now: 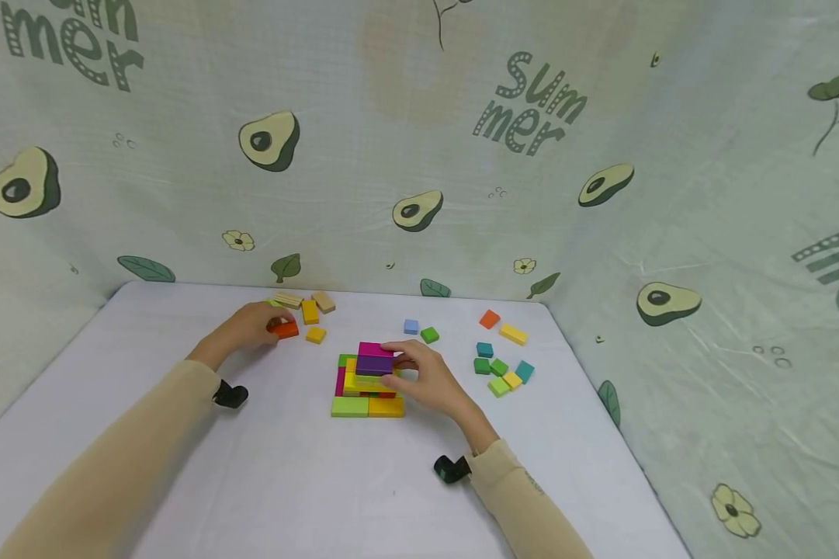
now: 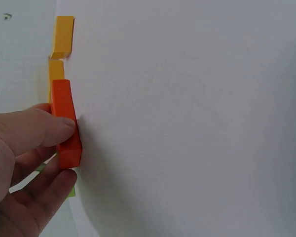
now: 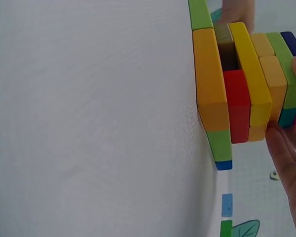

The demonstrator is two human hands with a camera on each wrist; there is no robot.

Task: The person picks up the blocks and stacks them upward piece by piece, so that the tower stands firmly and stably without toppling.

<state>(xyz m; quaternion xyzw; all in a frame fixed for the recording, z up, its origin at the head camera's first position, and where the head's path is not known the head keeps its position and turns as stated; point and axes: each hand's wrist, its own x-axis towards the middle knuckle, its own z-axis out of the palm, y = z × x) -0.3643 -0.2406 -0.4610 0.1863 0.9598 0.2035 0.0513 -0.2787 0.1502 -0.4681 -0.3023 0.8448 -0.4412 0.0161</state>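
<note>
My left hand (image 1: 246,329) pinches an orange-red block (image 2: 65,123) between thumb and fingers at the far left of the table. Yellow blocks (image 1: 310,312) lie just beyond it. A layered tower of coloured blocks (image 1: 350,407) stands in the middle. My right hand (image 1: 428,376) grips its upper layers from the right side, with the thumb near the front. A purple block (image 1: 374,366) and a magenta block (image 1: 375,348) form the top. In the right wrist view, fingers rest along the side of the upper layers, below a light green block (image 3: 286,69); part of the hand is cut off.
Loose blocks in green, teal, yellow and orange (image 1: 485,350) lie on the right of the table. A light blue block (image 1: 410,327) and a green block (image 1: 429,335) lie behind the tower. Pale wooden blocks (image 1: 324,301) are at the back left, near the patterned cloth (image 1: 349,248).
</note>
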